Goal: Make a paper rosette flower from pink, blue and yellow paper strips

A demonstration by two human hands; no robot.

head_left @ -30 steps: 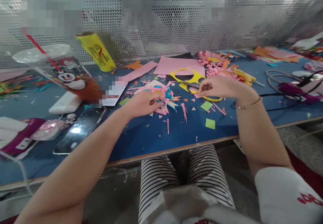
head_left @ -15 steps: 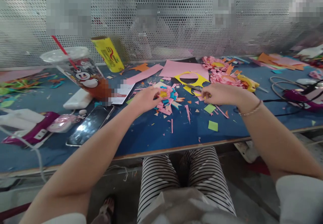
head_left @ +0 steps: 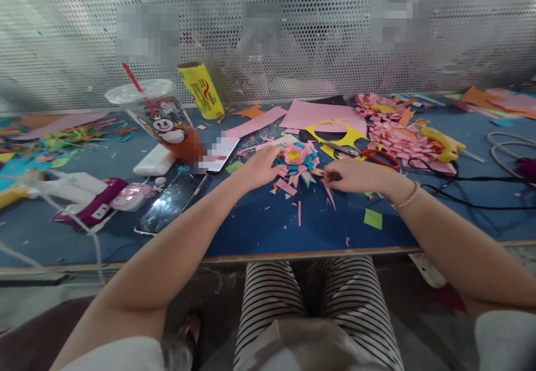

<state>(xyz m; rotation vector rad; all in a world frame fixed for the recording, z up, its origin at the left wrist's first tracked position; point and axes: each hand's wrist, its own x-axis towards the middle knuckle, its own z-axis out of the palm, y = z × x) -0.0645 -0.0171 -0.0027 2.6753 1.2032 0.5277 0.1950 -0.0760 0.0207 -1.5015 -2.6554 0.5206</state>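
Observation:
A layered paper flower in pink and blue with a yellow centre lies on the blue table. My left hand grips its left edge, the fingers bent over the petals. Close to the flower's right side is my right hand, its fingers curled together by a thin pink strip; whether anything is pinched there is hidden. Scissors with red handles lie just behind my right hand, their blades over a yellow paper sheet with round holes cut out.
Pink fringed flowers and a yellow glue gun sit at right, near black cables. At left stand a drink cup, a yellow tube and a phone. Paper scraps surround the flower; a perforated metal panel rises behind.
My right hand has come away from the scissors, which now lie on the table, and moved left towards the flower. My left hand stays at the flower. The view has shifted left.

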